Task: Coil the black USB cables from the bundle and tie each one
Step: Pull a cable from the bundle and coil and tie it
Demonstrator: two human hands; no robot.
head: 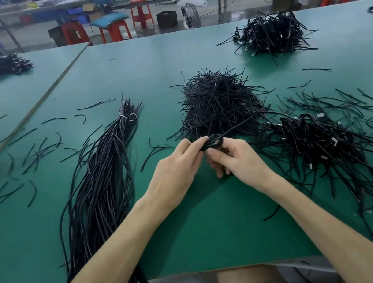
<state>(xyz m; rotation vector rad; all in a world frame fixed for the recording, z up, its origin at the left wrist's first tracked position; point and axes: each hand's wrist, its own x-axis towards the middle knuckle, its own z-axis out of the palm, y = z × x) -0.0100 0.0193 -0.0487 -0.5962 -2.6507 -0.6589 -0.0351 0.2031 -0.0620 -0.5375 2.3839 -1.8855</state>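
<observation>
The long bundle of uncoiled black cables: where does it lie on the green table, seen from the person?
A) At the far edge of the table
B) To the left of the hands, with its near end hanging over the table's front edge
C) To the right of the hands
B: the long bundle stretches along the left side of the left hand and right hand, and its near end drops past the green table edge.

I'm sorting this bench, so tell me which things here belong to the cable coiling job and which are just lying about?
Job: left hand, right hand, coiled cable, cable bundle, tie pile, finished coils.
Lying about: red stools, black bin, fan.
</observation>
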